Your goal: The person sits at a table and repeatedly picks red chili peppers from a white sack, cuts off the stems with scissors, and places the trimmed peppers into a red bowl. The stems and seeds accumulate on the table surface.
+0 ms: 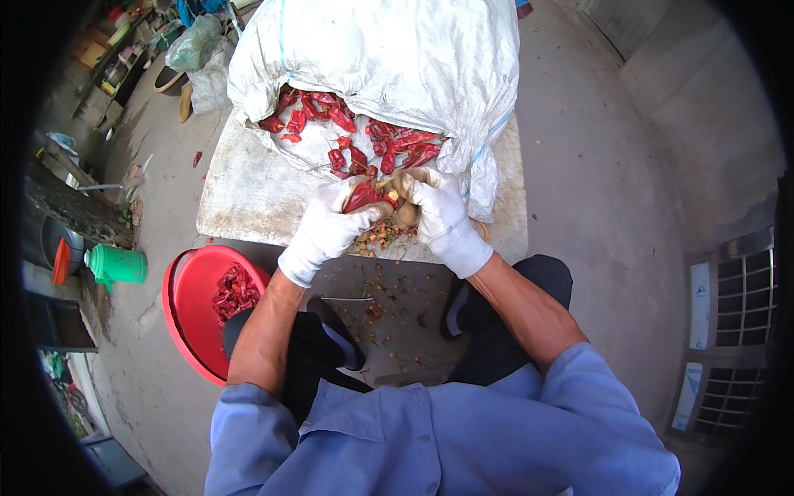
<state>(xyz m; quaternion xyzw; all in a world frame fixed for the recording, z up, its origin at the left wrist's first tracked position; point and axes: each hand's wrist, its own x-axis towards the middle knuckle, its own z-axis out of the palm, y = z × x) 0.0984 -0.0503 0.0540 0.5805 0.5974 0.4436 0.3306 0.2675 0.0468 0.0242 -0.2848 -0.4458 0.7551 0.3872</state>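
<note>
Both my hands wear white gloves with brown-stained fingers and meet above the near edge of a pale board. In my left hand is a wrinkled dried red pepper, with a pale yellowish bit showing at its right end. My right hand pinches at that same end; its fingertips partly hide what they grip. Just beyond, more dried red peppers lie at the mouth of a white woven sack. Stem caps and scraps are scattered below my hands on the board's edge.
A red bucket holding red peppers stands by my left knee. Stem scraps litter the concrete floor between my shoes. Further left are a green jug and a tree trunk. Barred windows line the right side.
</note>
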